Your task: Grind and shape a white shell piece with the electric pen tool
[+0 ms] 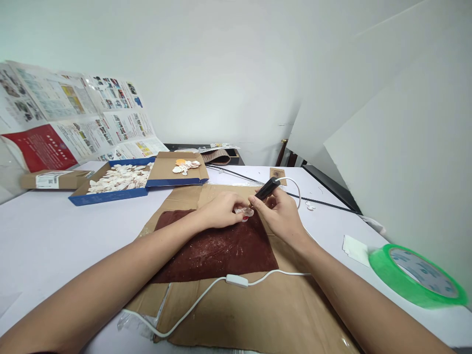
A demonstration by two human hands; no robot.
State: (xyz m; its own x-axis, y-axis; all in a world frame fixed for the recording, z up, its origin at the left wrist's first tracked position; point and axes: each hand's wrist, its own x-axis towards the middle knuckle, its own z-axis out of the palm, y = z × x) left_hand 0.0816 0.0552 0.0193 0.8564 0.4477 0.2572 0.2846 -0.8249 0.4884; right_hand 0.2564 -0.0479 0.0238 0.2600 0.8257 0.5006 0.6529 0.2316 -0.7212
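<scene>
My right hand (283,214) grips a black pen-like electric tool (267,189), tilted, with a white cord leaving its upper end. The tool's tip points down at a small whitish carved-looking piece (244,212), its fine detail too small to make out. My left hand (224,210) is closed on that piece, pressing it from the left with fingers and thumb. Something small and red shows just under the piece. Both hands are over a dark brown cloth (217,250) dusted with pale powder, which lies on flattened cardboard (236,314).
A blue box (110,199) holds many white pieces; its brown lid (162,169) carries several more. Beside it lies a labelled carton (55,180). Green tape (391,280) stands at the right. The white cord with its inline switch (237,280) crosses the cardboard. Printed sheets (81,118) lean on the wall.
</scene>
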